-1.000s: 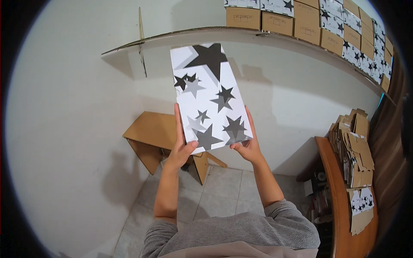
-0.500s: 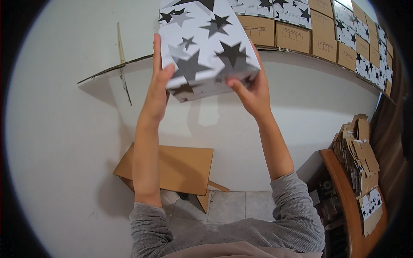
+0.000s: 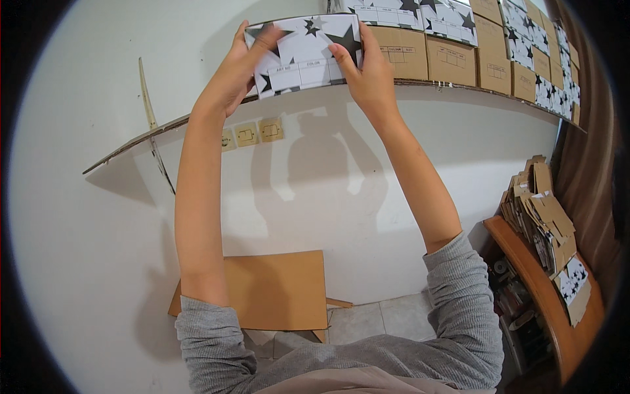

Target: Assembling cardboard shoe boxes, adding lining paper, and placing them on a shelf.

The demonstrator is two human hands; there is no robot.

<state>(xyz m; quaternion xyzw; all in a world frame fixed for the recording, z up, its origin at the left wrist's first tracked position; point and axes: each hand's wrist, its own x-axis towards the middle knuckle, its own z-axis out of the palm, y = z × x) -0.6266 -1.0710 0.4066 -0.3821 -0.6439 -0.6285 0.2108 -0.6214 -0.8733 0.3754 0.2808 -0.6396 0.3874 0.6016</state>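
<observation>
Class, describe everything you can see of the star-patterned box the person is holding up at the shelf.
The star-patterned box is rectangular, seemingly cardboard, white with black and grey stars and a pale label panel on its near face. It looks closed and roughly level, raised to the wall shelf, at the left end of a row of boxes. The left hand grips its left end, the right hand its right end.

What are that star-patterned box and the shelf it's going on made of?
The star-patterned box looks like printed cardboard: matte white, crisp folded edges. The shelf seems to be thin wood or board, with a raw brown edge, though its exact material is unclear.
</observation>
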